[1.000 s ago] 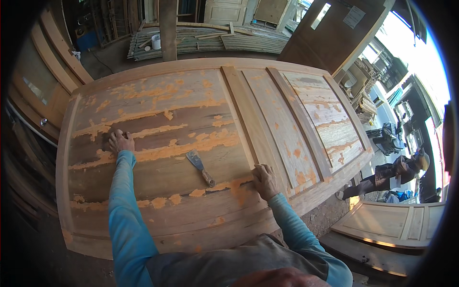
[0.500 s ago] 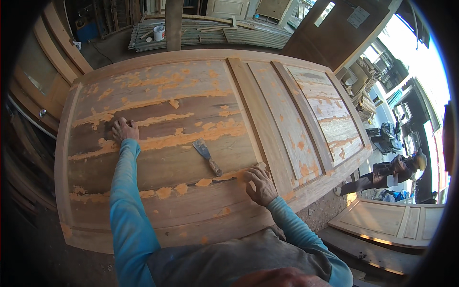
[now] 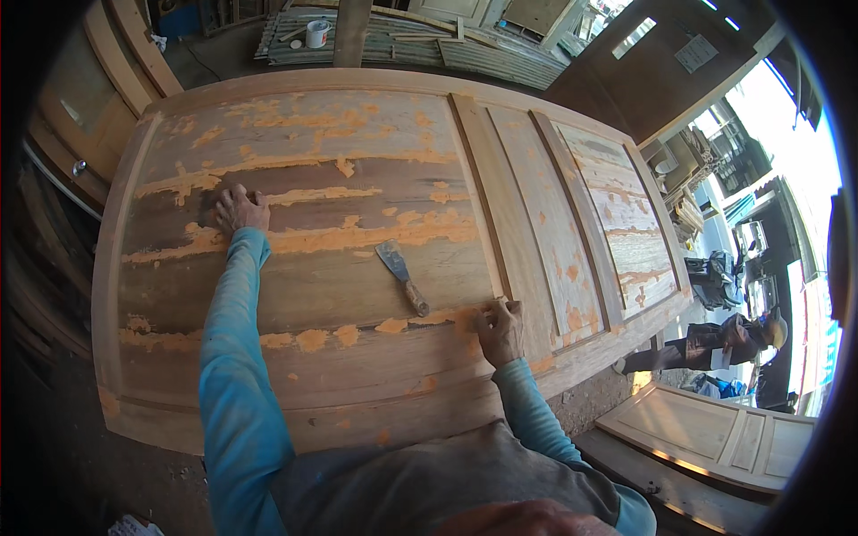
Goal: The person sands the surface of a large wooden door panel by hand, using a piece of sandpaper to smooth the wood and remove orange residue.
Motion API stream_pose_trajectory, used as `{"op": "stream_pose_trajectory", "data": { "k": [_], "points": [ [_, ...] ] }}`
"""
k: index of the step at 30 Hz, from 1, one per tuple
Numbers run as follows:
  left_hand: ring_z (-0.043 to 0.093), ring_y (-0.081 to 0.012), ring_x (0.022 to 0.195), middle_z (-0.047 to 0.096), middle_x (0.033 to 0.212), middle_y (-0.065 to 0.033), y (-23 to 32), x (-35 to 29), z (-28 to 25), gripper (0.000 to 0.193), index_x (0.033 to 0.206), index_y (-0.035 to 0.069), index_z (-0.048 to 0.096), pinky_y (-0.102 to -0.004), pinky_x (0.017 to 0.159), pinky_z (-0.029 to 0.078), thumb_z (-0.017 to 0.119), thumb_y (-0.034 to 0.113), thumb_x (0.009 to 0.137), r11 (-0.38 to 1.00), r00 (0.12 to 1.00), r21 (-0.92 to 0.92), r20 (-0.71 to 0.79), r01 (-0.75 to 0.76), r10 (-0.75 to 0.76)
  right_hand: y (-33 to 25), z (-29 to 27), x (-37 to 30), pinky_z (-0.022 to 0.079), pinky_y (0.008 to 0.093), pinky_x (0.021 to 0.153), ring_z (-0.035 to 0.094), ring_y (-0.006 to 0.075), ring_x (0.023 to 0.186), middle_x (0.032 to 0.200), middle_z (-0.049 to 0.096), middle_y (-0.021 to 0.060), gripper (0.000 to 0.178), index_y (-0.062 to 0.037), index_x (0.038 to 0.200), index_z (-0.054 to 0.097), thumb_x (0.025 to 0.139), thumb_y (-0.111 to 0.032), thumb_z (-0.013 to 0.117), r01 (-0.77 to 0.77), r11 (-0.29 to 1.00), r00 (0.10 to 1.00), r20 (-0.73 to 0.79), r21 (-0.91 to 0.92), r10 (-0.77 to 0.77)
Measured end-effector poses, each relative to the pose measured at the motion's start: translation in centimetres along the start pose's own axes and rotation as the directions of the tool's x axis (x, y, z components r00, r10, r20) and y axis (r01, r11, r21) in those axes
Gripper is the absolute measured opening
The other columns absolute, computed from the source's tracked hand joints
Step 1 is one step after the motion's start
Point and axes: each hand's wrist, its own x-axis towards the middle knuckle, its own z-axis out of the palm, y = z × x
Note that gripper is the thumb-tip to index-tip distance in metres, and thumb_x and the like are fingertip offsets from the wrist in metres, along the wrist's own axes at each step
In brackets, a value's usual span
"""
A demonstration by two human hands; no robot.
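A large, pale-brown wooden panelled door (image 3: pixel 344 284) lies flat, its long side running left to right. Two raised brown wooden strips (image 3: pixel 483 183) cross it, marking off a wide left panel (image 3: pixel 295 299), a narrow middle panel (image 3: pixel 537 237) and a whitish, weathered right panel (image 3: pixel 636 228). Rough orange filler patches (image 3: pixel 308 242) cover all three; on the wide panel they form long, ragged streaks along darker, grey-stained wood, with scattered blotches toward the far edge. A putty knife with a flat grey metal blade and a smeared brown handle (image 3: pixel 405 280) lies flat between two streaks, blade pointing away and leftward, handle end near the closer streak.
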Motion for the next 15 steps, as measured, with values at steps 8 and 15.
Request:
{"op": "stream_pose_trajectory", "data": {
  "k": [8, 15],
  "points": [
    [0.045, -0.0358, 0.125, 0.047, 0.132, -0.0122, -0.3, 0.3, 0.7, 0.038, 0.118, 0.015, 0.052, -0.0543, 0.104, 0.038, 0.056, 0.043, 0.093, 1.000, 1.000, -0.022, 0.005, -0.005, 0.005, 3.3, -1.7, 1.4, 0.049, 0.0434, 0.075, 0.058, 0.0314, 0.091, 0.092, 0.059, 0.0144, 0.009, -0.0040, 0.090, 0.065, 0.086, -0.011, 0.070, 0.116, 0.980, 0.993, -0.011, -0.162, -0.119],
    [0.045, -0.0368, 0.125, 0.047, 0.133, -0.0126, 0.0, 0.2, 0.6, 0.037, 0.118, 0.016, 0.052, -0.0546, 0.103, 0.038, 0.059, 0.041, 0.092, 0.999, 1.000, -0.045, 0.018, 0.000, 0.001, 4.0, -2.6, 0.8, 0.051, 0.0446, 0.089, 0.061, 0.0373, 0.104, 0.112, 0.060, 0.0176, 0.035, -0.0079, 0.122, 0.062, 0.087, -0.006, 0.064, 0.162, 0.965, 0.987, 0.058, -0.205, -0.153]
  ]
}}
